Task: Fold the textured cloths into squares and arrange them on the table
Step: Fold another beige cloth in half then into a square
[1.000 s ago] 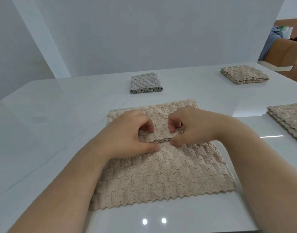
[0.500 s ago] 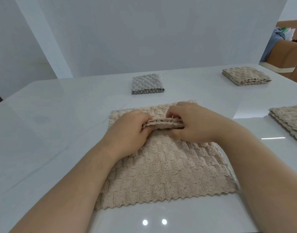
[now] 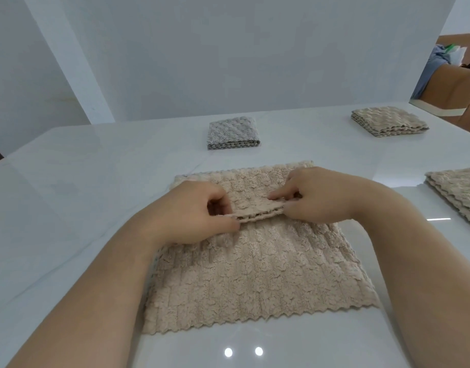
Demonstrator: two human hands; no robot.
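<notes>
A beige textured cloth lies spread on the white table in front of me, its zigzag edge nearest me. Across its middle a raised ridge of cloth is pinched up. My left hand pinches the ridge's left end between thumb and curled fingers. My right hand pinches the right end, its index finger lying along the top of the fold. A folded grey cloth sits beyond at the centre back. A folded beige cloth lies at the back right.
Another beige cloth stack lies at the right edge, partly cut off by the frame. A grey wall stands behind the table. A brown sofa with clothes shows at the far right. Bare tabletop stretches to the left.
Both hands have moved apart along the pinched ridge, which is now longer. The ridge has shifted a little farther from me.
</notes>
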